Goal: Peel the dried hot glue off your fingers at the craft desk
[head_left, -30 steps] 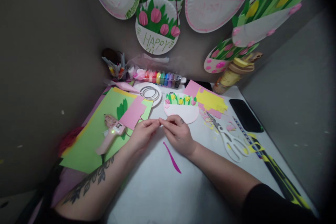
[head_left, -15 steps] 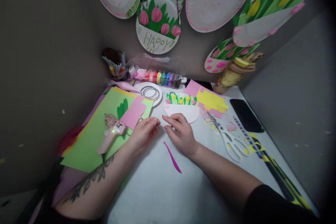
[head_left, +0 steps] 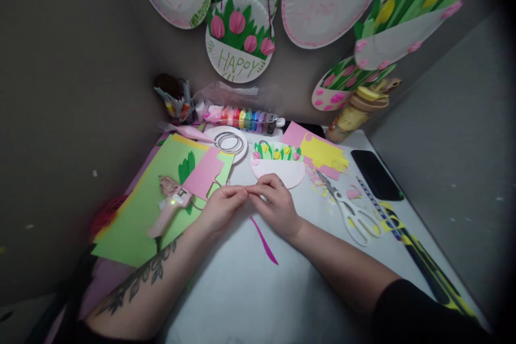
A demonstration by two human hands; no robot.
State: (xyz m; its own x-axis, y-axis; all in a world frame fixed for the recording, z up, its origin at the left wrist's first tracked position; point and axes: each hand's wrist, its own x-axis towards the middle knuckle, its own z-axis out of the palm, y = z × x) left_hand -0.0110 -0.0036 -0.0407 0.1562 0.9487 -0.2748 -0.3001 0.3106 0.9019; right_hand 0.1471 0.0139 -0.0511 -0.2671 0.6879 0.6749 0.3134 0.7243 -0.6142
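Observation:
My left hand and my right hand meet at the fingertips over the white table. Both have their fingers pinched together; anything between them is too small or hidden to make out. Just beyond my right hand lies a small half-round white paper basket with pink and yellow paper tulips. A magenta plastic knife rests below the hands. Left of my left hand, a pink glue gun with a small green light lies on green paper, near a pink paper piece.
White-handled scissors, a black phone and a yellow-black cutter lie right. Pink and yellow paper, a bottle, a white ring-shaped plate and packed coloured clay stand behind. Paper-plate baskets hang above.
The fingertips of my two hands, slightly apart before, now touch. My right hand's fingers have closed from a looser spread. The camera view has shifted slightly.

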